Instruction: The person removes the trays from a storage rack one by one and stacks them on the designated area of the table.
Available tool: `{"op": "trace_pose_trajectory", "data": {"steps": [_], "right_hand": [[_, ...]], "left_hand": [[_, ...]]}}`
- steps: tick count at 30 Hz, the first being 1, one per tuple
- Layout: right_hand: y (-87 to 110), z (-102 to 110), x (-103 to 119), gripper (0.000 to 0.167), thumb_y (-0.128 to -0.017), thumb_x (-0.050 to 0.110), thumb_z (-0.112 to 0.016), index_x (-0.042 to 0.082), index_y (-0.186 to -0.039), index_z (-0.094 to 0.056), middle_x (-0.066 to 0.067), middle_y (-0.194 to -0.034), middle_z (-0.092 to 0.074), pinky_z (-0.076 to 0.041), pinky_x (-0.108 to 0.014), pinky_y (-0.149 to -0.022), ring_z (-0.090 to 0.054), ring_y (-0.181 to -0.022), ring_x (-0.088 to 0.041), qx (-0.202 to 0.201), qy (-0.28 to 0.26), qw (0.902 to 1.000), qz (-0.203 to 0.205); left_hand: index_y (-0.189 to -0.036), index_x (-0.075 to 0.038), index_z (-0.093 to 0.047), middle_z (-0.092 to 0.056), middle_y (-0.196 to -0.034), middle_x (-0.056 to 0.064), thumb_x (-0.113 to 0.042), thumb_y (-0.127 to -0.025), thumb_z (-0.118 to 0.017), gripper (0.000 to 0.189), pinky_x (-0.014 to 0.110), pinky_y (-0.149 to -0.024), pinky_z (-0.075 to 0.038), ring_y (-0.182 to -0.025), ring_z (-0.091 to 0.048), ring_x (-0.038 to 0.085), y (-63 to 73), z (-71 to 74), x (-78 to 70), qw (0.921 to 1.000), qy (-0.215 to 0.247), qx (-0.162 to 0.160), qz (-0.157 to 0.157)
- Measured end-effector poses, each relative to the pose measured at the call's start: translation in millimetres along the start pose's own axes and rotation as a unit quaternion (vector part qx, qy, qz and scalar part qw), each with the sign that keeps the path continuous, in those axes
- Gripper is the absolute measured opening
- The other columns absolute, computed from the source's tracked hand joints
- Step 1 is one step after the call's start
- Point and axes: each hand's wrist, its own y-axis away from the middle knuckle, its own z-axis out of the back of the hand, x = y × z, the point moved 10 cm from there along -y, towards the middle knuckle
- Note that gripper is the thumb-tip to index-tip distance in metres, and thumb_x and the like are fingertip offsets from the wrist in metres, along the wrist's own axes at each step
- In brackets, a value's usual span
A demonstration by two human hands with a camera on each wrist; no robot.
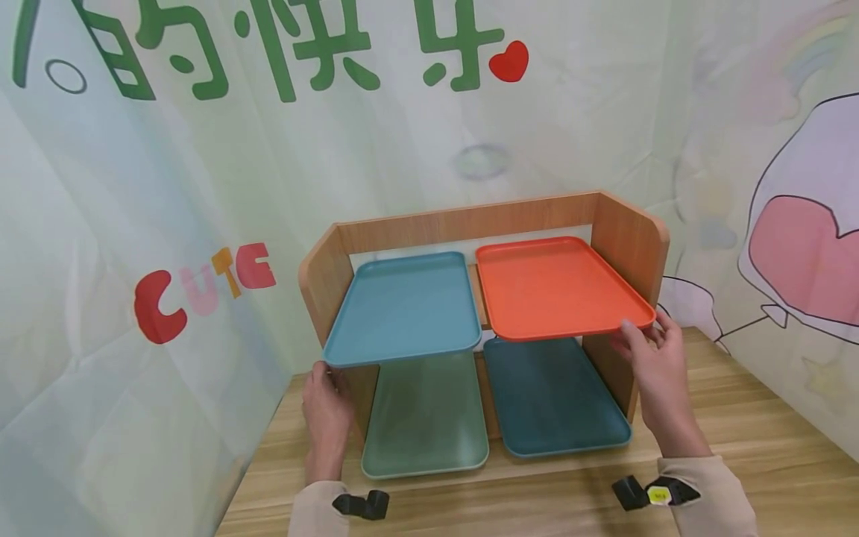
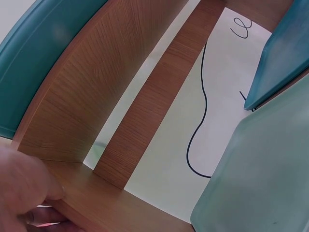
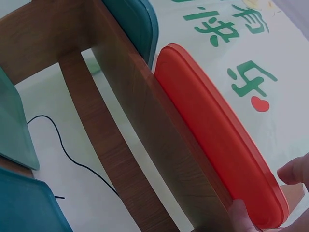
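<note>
A two-tier wooden shelf bears a light blue tray and an orange-red tray on top. In its lower tier are a green tray and a dark teal tray. My left hand is below the light blue tray's front left corner; in the left wrist view it grips the front edge of the shelf's side panel. My right hand holds the front right corner of the orange-red tray, thumb and fingers to either side of it. Part of each hand falls outside its wrist view.
The shelf stands on a wood-grain table. Behind it hangs a printed cloth backdrop with green characters, which continues along both sides. A thin black cord shows behind the shelf's lower tier.
</note>
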Motion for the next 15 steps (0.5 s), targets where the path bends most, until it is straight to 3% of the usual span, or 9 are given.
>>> {"op": "trace_pose_trajectory", "data": {"steps": [6, 15], "right_hand": [[-2.1, 4.8, 1.2, 0.072, -0.097, 0.025, -0.053, 0.009, -0.151, -0.007, -0.009, -0.136, -0.03, -0.047, -0.015, -0.085, -0.058, -0.098, -0.002, -0.015, -0.017, 0.9997, -0.003], [-5.3, 3.6, 1.6, 0.069, -0.097, 0.02, -0.053, 0.01, -0.151, -0.011, 0.0, -0.127, -0.033, -0.048, -0.015, -0.086, -0.05, -0.118, -0.02, -0.028, -0.04, 0.9987, -0.014]], "left_hand": [[-0.111, 0.004, -0.053, -0.059, -0.097, 0.022, -0.004, -0.098, -0.047, 0.017, 0.045, -0.072, -0.048, -0.087, -0.056, 0.036, -0.1, -0.2, -0.9, 1.0, -0.001, 0.0, -0.002], [-0.108, 0.005, -0.052, -0.058, -0.095, 0.023, -0.004, -0.098, -0.046, 0.015, 0.045, -0.07, -0.047, -0.085, -0.056, 0.036, -0.6, 0.5, -1.4, 1.0, -0.005, -0.004, -0.007]]}}
